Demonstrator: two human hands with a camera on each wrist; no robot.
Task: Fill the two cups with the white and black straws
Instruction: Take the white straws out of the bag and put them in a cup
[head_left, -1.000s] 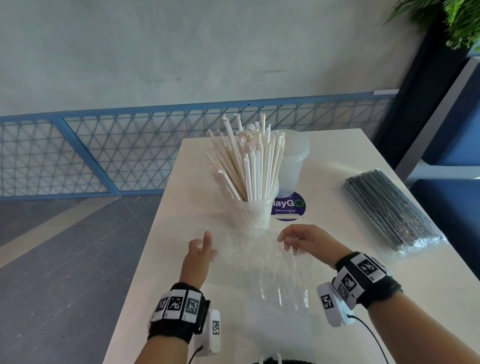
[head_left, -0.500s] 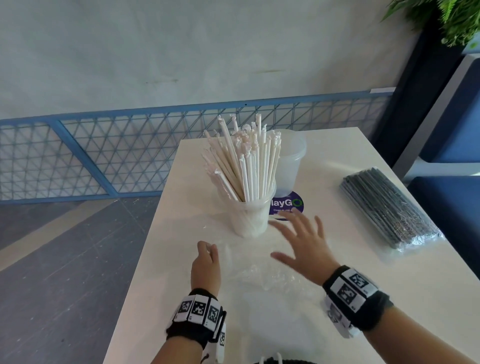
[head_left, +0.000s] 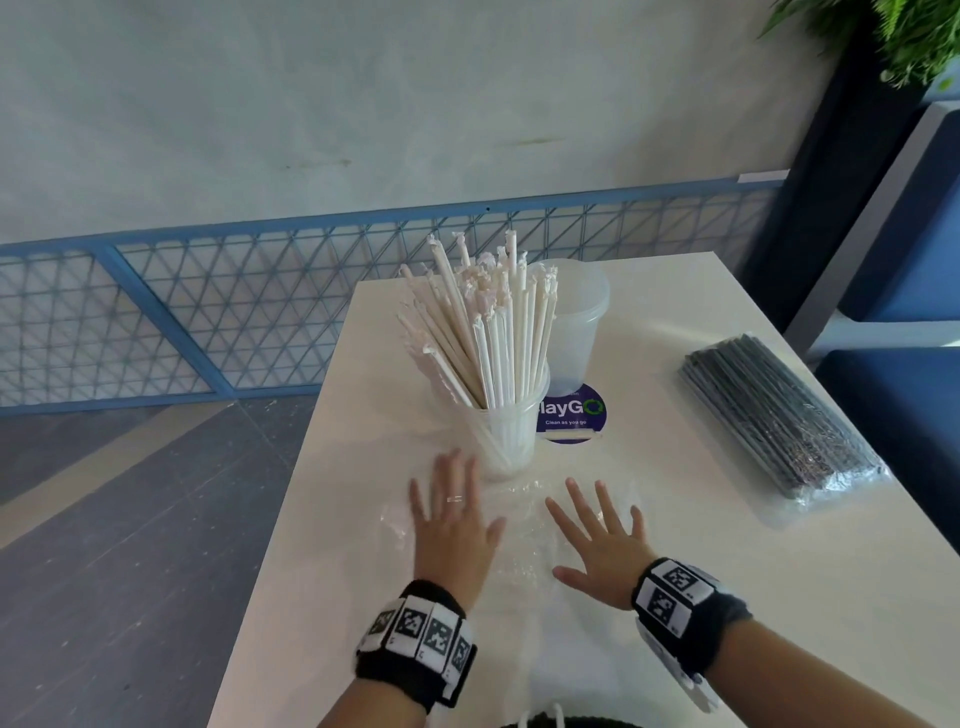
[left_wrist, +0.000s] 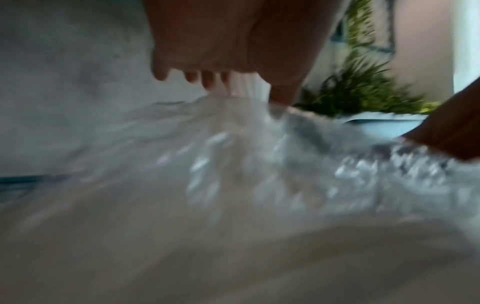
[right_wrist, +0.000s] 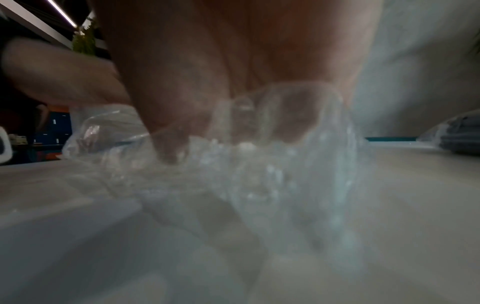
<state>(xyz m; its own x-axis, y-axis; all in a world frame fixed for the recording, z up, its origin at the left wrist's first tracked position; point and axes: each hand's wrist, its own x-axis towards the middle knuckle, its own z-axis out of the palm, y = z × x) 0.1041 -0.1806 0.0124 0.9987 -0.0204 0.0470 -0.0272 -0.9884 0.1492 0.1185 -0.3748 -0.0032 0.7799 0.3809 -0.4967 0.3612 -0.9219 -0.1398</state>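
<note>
My left hand (head_left: 457, 525) and right hand (head_left: 602, 551) lie flat, fingers spread, grasping nothing, on the empty wrapper (head_left: 524, 535); beyond, the white straws (head_left: 488, 332) fill one cup (head_left: 506, 436), while the other cup (head_left: 579, 322) awaits the black straws (head_left: 779, 415), unopened on my right.

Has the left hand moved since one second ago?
Yes. The left hand now lies flat, fingers spread, on the clear wrapper, its fingertips closer to the cup of white straws.

Right hand (right_wrist: 233, 72) seemingly pressing plastic wrap (right_wrist: 246, 164)
</note>
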